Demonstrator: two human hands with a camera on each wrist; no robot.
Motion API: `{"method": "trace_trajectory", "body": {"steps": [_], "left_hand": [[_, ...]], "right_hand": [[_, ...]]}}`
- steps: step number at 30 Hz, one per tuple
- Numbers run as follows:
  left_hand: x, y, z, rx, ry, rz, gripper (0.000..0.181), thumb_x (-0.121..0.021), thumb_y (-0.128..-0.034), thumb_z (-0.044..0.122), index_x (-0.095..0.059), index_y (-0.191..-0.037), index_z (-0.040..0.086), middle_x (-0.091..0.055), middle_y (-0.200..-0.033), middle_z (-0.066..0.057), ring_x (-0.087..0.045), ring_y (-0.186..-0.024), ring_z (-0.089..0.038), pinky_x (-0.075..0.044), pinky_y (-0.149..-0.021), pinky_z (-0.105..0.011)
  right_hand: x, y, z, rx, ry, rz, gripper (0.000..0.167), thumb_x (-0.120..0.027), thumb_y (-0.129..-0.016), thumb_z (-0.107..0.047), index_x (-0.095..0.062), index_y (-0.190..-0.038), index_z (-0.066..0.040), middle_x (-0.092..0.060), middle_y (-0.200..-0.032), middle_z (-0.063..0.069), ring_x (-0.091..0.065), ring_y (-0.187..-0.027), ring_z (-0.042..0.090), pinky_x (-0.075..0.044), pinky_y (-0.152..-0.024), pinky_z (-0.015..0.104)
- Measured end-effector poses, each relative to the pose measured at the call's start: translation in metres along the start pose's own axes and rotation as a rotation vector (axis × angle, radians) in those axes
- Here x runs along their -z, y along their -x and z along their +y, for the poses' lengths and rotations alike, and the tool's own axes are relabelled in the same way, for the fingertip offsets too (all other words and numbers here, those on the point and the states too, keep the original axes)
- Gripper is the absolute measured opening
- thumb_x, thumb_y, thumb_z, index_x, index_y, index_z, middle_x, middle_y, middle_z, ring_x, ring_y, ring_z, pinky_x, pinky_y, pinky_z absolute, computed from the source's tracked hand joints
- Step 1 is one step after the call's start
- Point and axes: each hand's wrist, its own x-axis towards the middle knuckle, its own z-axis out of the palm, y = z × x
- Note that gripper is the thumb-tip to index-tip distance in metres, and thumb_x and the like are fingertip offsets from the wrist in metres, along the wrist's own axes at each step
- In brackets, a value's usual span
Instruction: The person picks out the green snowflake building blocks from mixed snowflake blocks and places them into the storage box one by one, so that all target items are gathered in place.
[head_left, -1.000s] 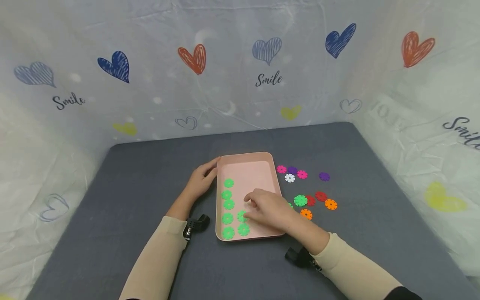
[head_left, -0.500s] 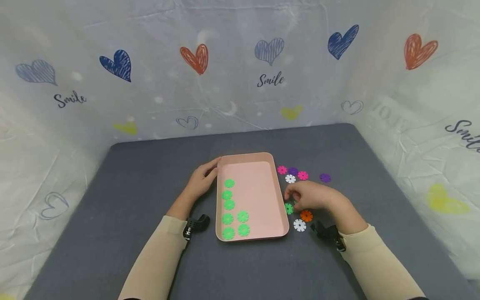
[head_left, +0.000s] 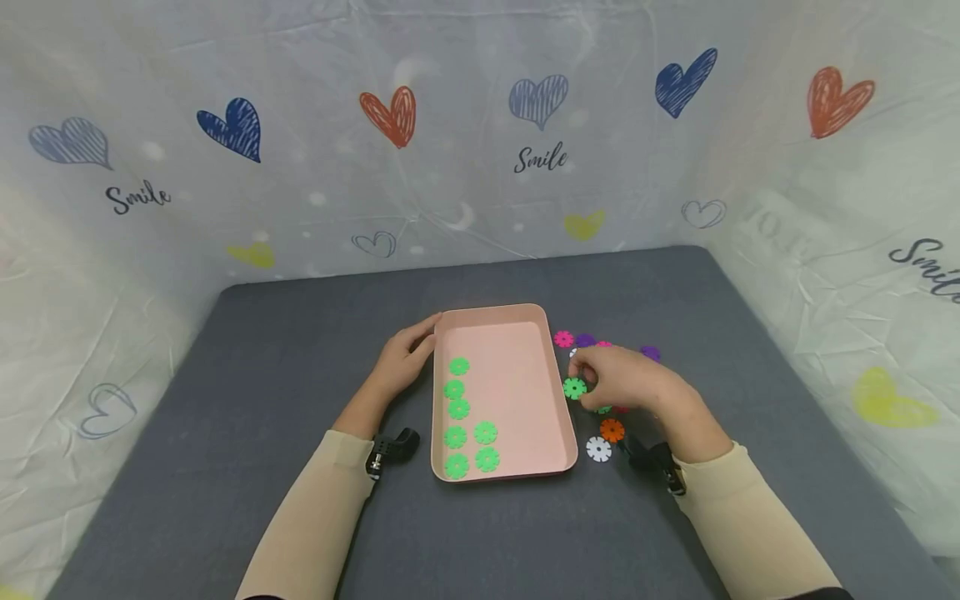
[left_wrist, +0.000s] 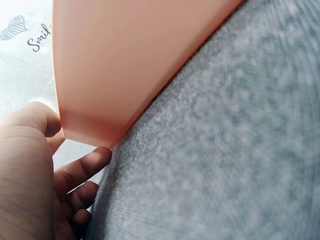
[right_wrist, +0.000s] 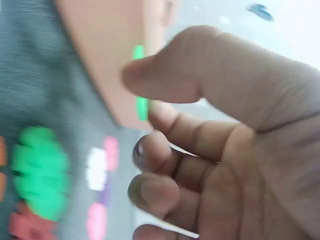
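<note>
My left hand point(head_left: 401, 362) holds the far left corner of a pink rectangular tray point(head_left: 517, 358). In the left wrist view its thumb lies at the rim and the index fingertip touches the lower corner. Several green notched plastic discs point(head_left: 457, 466) lie along the tray's left side, in one longer column and a short second one. Just over the tray's right rim, my right hand point(head_left: 630, 379) pinches a green notched disc point(head_left: 574, 388) between thumb and index finger. The right wrist view shows this disc point(right_wrist: 142, 107) edge-on, its other fingers loosely curled.
Right of the tray lie loose discs: an orange disc point(head_left: 612, 430), a white disc point(head_left: 598, 449), a pink disc point(head_left: 563, 339) and a purple disc point(head_left: 650, 353). Others are partly hidden under the right hand. A grey cloth point(head_left: 315, 333) covers the table; patterned sheeting point(head_left: 465, 167) surrounds it.
My right hand has moved from over the tray to the discs on its right and picked up a green disc, lifting it toward the rim. The left hand has stayed put.
</note>
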Motion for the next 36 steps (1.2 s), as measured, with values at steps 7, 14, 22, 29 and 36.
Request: {"method": "trace_trajectory", "body": {"steps": [7,14,22,29,36], "left_hand": [[0.0,0.003,-0.003,0.008,0.011,-0.007,0.048,-0.051,-0.1094,0.024,-0.047,-0.157,0.014,-0.059,-0.143,-0.017,-0.053,-0.133,-0.037,-0.036,-0.112,-0.057],[-0.002,0.003,-0.007,0.007,0.006,-0.005,0.049,-0.051,-0.1097,0.028,-0.046,-0.157,0.014,-0.06,-0.143,-0.017,-0.054,-0.132,-0.037,-0.038,-0.111,-0.058],[-0.003,0.002,-0.004,0.025,0.019,0.009,0.047,-0.053,-0.1086,0.025,-0.05,-0.155,0.017,-0.059,-0.144,-0.017,-0.054,-0.132,-0.037,-0.04,-0.11,-0.057],[-0.002,0.001,-0.003,0.022,-0.005,0.015,0.047,-0.053,-0.1087,0.028,-0.05,-0.155,0.019,-0.06,-0.142,-0.017,-0.055,-0.131,-0.037,-0.041,-0.109,-0.057],[-0.001,0.0,-0.002,0.013,-0.009,0.016,0.049,-0.052,-0.1088,0.028,-0.048,-0.156,0.016,-0.059,-0.143,-0.017,-0.054,-0.132,-0.037,-0.039,-0.11,-0.058]], "right_hand": [[-0.004,-0.011,-0.033,0.137,-0.095,0.049,0.029,-0.076,-0.081,-0.009,-0.065,-0.108,-0.007,-0.063,-0.088,0.0,-0.057,-0.073,0.016,-0.051,-0.068,0.032],[-0.03,-0.053,-0.065,0.199,0.0,-0.019,0.026,-0.084,-0.084,-0.018,-0.069,-0.103,-0.009,-0.063,-0.081,-0.005,-0.057,-0.067,0.01,-0.05,-0.066,0.028],[-0.053,-0.081,-0.084,0.16,0.169,-0.093,0.02,-0.085,-0.083,-0.016,-0.072,-0.096,-0.008,-0.062,-0.079,-0.003,-0.054,-0.074,0.012,-0.048,-0.072,0.029],[-0.055,-0.084,-0.089,0.083,0.25,-0.11,0.022,-0.087,-0.082,-0.017,-0.072,-0.097,-0.01,-0.066,-0.092,-0.003,-0.058,-0.085,0.016,-0.052,-0.082,0.034],[-0.017,-0.052,-0.072,0.158,0.117,-0.069,0.023,-0.074,-0.093,-0.018,-0.071,-0.112,-0.004,-0.064,-0.089,-0.001,-0.059,-0.076,0.013,-0.051,-0.072,0.032]]}}
